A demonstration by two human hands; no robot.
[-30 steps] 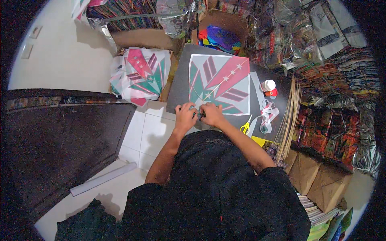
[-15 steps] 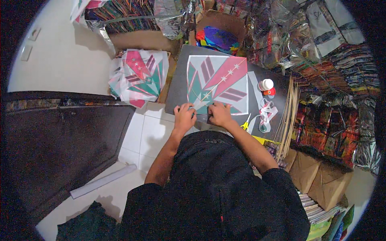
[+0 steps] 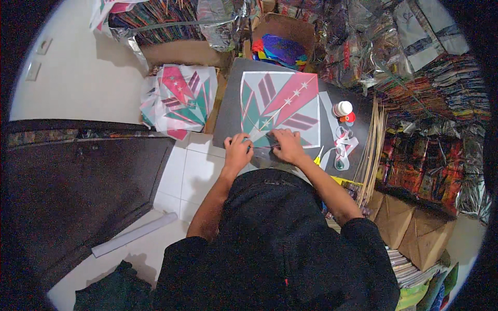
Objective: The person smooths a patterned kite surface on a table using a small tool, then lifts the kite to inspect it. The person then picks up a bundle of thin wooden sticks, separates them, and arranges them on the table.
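A square kite sheet (image 3: pixel 284 89) printed in red, green, grey and maroon with white stars lies flat on a dark board (image 3: pixel 231 98). A thin stick (image 3: pixel 287 103) runs along its diagonal, from the far right corner toward the near left one. My left hand (image 3: pixel 239 151) rests at the sheet's near left corner, fingers bent and slightly apart. On the near edge lies my right hand (image 3: pixel 287 146), its fingers spread on the sheet. Beside that hand are yellow-handled scissors (image 3: pixel 317 159), partly hidden by my forearm.
Right of the sheet stand a white-lidded jar (image 3: pixel 342 108), tangled ribbon (image 3: pixel 344 147) and a bundle of thin bamboo sticks (image 3: pixel 374 150). Similar printed sheets (image 3: pixel 179 101) lie piled at left. Wrapped stacks (image 3: pixel 420 155) crowd the right side; a white roll (image 3: pixel 134 235) lies on the floor.
My right hand has shifted slightly right and its fingers have spread out more on the sheet. The left hand stays in place.
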